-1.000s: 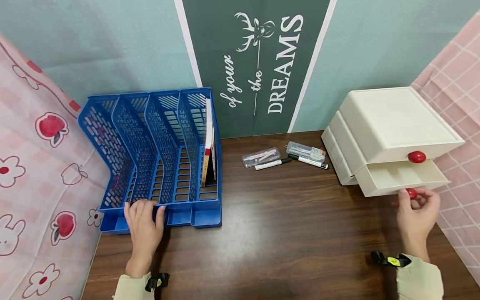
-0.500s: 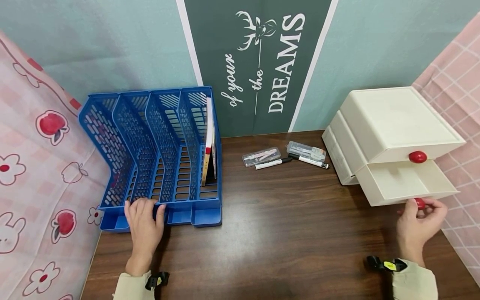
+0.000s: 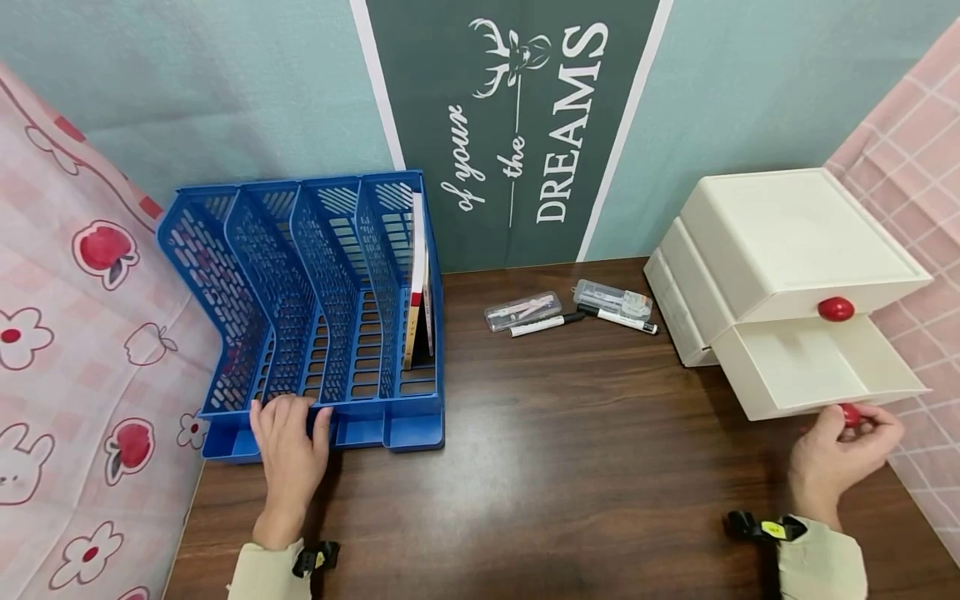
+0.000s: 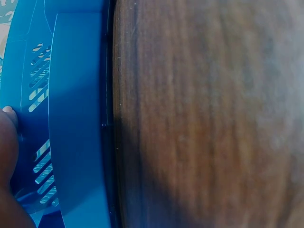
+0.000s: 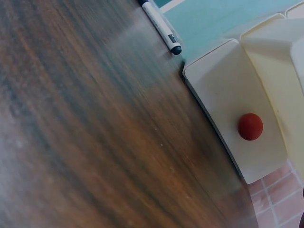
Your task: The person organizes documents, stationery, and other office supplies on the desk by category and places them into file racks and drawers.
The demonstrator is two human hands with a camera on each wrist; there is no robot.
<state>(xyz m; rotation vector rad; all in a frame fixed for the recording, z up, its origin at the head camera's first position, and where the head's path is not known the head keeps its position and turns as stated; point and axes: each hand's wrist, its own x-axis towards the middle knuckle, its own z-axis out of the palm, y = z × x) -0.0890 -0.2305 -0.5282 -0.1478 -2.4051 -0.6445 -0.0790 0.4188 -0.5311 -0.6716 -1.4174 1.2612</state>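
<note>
My left hand (image 3: 288, 454) holds the front edge of a blue file rack (image 3: 322, 410), its fingers bent over the rim. The left wrist view shows the thumb (image 4: 8, 142) against the rack's slotted front. At the right, my right hand (image 3: 843, 454) pinches the red knob (image 3: 850, 414) of the middle drawer (image 3: 795, 367) in a white drawer unit (image 3: 817, 229). That drawer stands pulled out, its white floor showing. Above it the top drawer is closed, with its own red knob (image 3: 836, 309). A lower drawer's red knob (image 5: 250, 126) appears in the right wrist view; the right hand is mostly outside that view.
Thin books (image 3: 414, 287) stand in the rack's rightmost slot. Between rack and drawers lie two clear cases (image 3: 522, 311) and two white-barrelled markers (image 3: 547, 325) with black caps. Patterned cloths (image 3: 97, 375) hang around the brown wooden table (image 3: 525, 492).
My right hand has drawn the middle drawer further out toward me and slightly right, holding its knob throughout. The left hand stays on the rack's edge.
</note>
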